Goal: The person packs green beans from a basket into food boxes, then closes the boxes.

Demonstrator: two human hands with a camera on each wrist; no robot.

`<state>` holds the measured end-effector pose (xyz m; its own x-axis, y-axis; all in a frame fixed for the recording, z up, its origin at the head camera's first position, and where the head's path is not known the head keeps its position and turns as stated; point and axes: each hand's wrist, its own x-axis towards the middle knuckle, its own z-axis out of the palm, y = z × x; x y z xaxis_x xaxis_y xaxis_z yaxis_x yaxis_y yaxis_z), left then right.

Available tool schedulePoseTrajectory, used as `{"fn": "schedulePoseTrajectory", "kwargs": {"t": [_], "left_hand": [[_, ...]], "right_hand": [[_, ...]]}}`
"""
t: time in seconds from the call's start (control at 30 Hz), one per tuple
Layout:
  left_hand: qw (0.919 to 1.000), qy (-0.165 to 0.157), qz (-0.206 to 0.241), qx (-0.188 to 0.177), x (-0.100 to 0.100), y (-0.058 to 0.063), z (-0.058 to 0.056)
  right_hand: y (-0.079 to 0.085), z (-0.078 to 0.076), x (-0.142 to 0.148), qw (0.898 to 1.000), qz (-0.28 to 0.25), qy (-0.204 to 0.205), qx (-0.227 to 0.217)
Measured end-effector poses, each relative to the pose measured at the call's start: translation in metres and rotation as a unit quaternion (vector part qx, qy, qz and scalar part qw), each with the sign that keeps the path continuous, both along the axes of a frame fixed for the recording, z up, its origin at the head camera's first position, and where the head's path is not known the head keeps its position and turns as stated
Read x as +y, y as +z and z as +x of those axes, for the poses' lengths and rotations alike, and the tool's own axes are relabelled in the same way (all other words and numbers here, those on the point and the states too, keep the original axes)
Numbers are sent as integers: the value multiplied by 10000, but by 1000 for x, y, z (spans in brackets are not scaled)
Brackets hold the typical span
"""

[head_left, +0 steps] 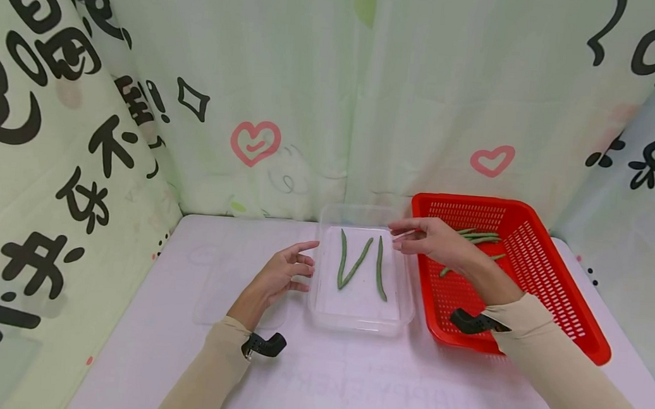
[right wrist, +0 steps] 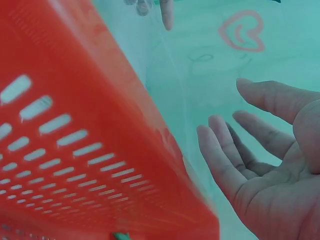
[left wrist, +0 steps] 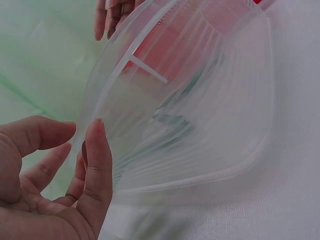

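Observation:
A clear plastic box (head_left: pixel 360 324) stands on the table with green beans (head_left: pixel 381 268) lying inside it. Two of the beans meet in a V, and another lies upright to their right. My left hand (head_left: pixel 285 272) is at the box's left side, fingers spread and loosely bent, holding nothing. In the left wrist view, its fingertips (left wrist: pixel 98 131) are right at the box's rim. Over the box's upper right corner is my right hand (head_left: pixel 424 240), fingers loosely extended with nothing between them. In the right wrist view, the palm (right wrist: pixel 280 200) faces up beside the basket wall.
A red perforated basket (head_left: pixel 560 309) stands right of the box, under my right forearm, with more green beans (head_left: pixel 482 236) inside. A faint clear flat sheet or lid (head_left: pixel 213 291) lies on the table (head_left: pixel 315 387) at left. Printed curtains (head_left: pixel 323 103) enclose the back and sides.

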<state>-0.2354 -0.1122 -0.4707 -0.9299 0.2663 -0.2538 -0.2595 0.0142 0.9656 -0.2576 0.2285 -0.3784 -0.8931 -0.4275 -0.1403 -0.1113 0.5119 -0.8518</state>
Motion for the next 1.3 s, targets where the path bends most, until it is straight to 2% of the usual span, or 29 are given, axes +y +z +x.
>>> {"fn": "schedulePoseTrajectory", "kwargs": {"t": [0.5, 0.97, 1.3], "left_hand": [[10000, 28, -74, -6, 1, 3, 0], [10000, 12, -15, -2, 0, 1, 0], [10000, -23, 68, 38, 0, 1, 0]], "right_hand": [[2, -1, 32, 9990, -390, -196, -93], [-4, -6, 73, 9990, -148, -425, 0], [-12, -11, 91, 9990, -69, -424, 82]]}}
